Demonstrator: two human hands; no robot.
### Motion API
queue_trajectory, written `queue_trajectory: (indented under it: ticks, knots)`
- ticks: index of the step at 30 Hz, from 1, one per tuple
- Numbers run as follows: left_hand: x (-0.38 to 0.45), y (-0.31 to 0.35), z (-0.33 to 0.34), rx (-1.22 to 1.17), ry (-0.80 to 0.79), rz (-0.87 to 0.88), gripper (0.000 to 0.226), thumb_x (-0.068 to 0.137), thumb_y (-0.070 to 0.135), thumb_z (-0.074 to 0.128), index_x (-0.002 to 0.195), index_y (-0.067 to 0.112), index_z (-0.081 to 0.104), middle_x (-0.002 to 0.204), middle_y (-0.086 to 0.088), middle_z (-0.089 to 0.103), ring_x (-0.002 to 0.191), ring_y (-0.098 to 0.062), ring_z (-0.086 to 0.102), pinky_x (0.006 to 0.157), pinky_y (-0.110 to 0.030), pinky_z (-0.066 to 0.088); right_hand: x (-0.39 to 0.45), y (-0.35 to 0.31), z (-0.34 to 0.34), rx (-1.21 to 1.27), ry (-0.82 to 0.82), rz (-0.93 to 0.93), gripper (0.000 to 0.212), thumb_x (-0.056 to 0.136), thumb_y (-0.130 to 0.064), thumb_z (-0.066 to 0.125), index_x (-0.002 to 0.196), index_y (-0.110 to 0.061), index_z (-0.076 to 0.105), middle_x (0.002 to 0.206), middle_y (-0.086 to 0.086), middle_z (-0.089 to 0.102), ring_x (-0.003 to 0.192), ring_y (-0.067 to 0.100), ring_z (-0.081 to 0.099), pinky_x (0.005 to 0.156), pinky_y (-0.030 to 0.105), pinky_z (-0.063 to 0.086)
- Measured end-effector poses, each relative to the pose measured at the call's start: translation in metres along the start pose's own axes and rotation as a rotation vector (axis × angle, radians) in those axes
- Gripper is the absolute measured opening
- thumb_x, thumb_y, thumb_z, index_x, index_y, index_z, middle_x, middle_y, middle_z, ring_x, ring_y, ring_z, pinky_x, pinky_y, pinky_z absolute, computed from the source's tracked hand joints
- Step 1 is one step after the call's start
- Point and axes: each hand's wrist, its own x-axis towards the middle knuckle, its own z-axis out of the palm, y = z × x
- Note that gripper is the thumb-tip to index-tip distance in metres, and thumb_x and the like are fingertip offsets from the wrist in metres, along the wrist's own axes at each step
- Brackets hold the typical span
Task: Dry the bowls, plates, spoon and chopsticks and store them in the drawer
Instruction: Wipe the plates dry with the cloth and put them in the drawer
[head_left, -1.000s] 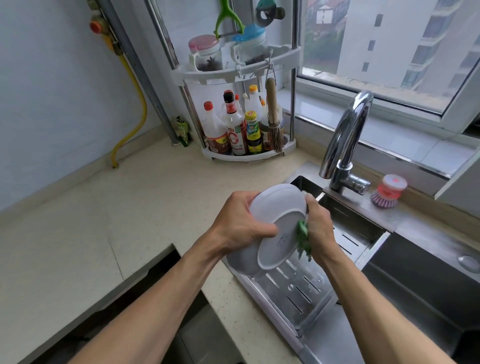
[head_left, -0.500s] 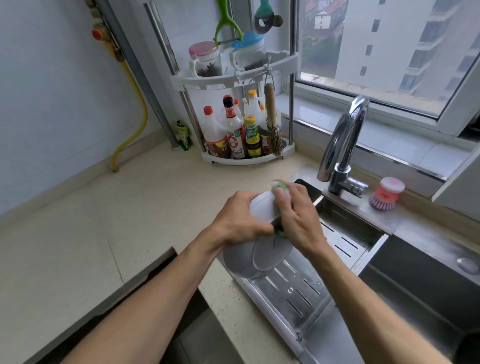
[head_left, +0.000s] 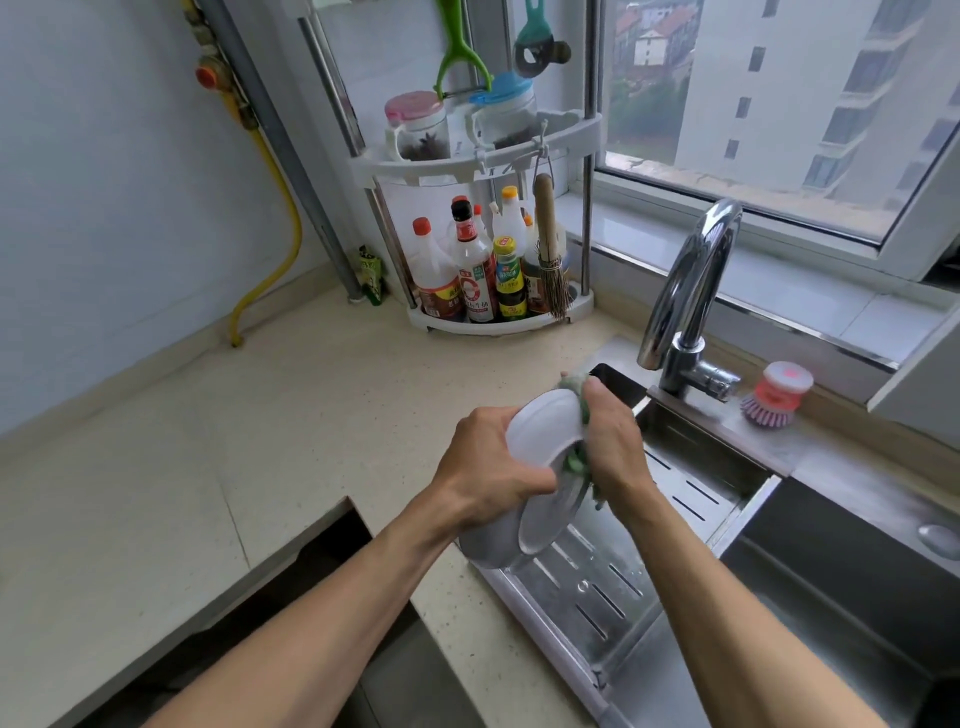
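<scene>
Bowl (head_left: 540, 431), white, being held tilted over the sink's drain tray (head_left: 613, 587) beside the worktop (head_left: 260, 441) edge. Left hand (head_left: 493, 467) gripping its rim, right hand (head_left: 613, 441) pinching a green cloth (head_left: 576, 457) against it. Probably rigid, light, slippery while damp, likely breakable; gripping best across the rim.

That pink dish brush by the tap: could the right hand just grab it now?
Probably not yet: the right hand grips a green cloth against the white bowl. Otherwise the pink dish brush stands unobstructed beside the chrome tap.
</scene>
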Motion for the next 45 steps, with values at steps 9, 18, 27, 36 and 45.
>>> queue_trajectory:
  ticks: [9, 18, 27, 36, 45]
  knots:
    - [0.000, 0.002, -0.012, -0.104, -0.007, 0.032, 0.044, 0.047, 0.028, 0.081, 0.090, 0.020, 0.074, 0.089, -0.004, 0.074, 0.083, -0.024, 0.072, 0.067, -0.048, 0.061, -0.009, 0.002, 0.007, -0.011, 0.080, -0.052, 0.051, 0.093, -0.065, 0.031, 0.106, -0.028, 0.064, 0.113, 0.008, 0.063, 0.103, 0.024, 0.060, 0.091, 0.045, 0.047]
    - [-0.004, -0.012, -0.038, -0.258, -0.281, -0.021, 0.061, 0.056, 0.034, 0.088, 0.112, 0.017, 0.071, 0.104, -0.005, 0.074, 0.096, -0.024, 0.072, 0.079, -0.041, 0.061, 0.001, 0.002, -0.030, -0.021, -0.016, 0.034, 0.044, 0.093, -0.048, 0.050, 0.064, -0.015, 0.058, 0.061, 0.004, 0.050, 0.063, 0.020, 0.046, 0.066, 0.038, 0.037]
    - [0.014, -0.001, -0.022, -0.016, -0.213, -0.032, 0.048, 0.055, 0.019, 0.088, 0.100, 0.019, 0.073, 0.094, -0.006, 0.074, 0.085, -0.026, 0.072, 0.075, -0.049, 0.061, -0.014, -0.017, -0.009, -0.493, -0.033, -0.421, 0.056, 0.095, -0.059, 0.030, 0.092, -0.014, 0.064, 0.089, 0.002, 0.061, 0.079, 0.019, 0.055, 0.068, 0.034, 0.041]
    - [0.003, -0.013, 0.004, 0.005, -0.073, 0.020, 0.065, 0.041, 0.041, 0.075, 0.101, 0.017, 0.073, 0.092, -0.005, 0.072, 0.081, -0.024, 0.071, 0.063, -0.035, 0.060, -0.003, 0.001, -0.010, -0.200, 0.027, -0.093, 0.046, 0.097, -0.050, 0.035, 0.088, -0.021, 0.070, 0.091, 0.004, 0.067, 0.089, 0.024, 0.061, 0.082, 0.044, 0.051]
    - [-0.002, -0.008, 0.006, -0.054, 0.008, 0.032, 0.050, 0.049, 0.026, 0.078, 0.098, 0.018, 0.075, 0.090, -0.001, 0.073, 0.082, -0.020, 0.070, 0.065, -0.040, 0.061, -0.002, 0.014, -0.015, -0.036, 0.131, 0.046, 0.052, 0.092, -0.051, 0.030, 0.095, -0.013, 0.066, 0.095, 0.010, 0.065, 0.094, 0.029, 0.059, 0.082, 0.045, 0.046]
